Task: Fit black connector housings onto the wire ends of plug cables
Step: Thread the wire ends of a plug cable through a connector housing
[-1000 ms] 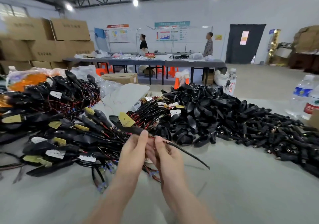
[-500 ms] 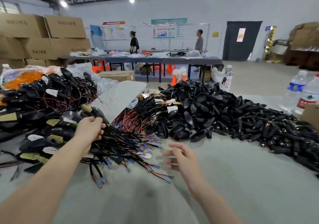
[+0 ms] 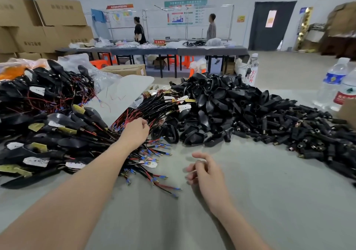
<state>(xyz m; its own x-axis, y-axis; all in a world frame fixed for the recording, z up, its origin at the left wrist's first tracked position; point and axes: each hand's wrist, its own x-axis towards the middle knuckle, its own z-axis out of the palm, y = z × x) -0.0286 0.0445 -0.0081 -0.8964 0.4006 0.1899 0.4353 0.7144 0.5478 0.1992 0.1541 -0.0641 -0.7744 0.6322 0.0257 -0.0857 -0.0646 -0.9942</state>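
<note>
Head view: the plug cables (image 3: pixel 146 113), red and black wire ends fanned toward the person, lie on the bench (image 3: pixel 250 201). The left grip (image 3: pixel 134 132) sits on them, fingers curled into the strands, apparently pinching one. The right grip (image 3: pixel 207 172), just in front of the cables, is released and empty. Best to draw a single cable free first, so neighbours don't drag along. Connector housings (image 3: pixel 212 103) heap right of the cables. Farther right, water bottles (image 3: pixel 333 82) hold clear liquid; far left, cardboard boxes (image 3: pixel 57 11) are closed, contents unseen.
</note>
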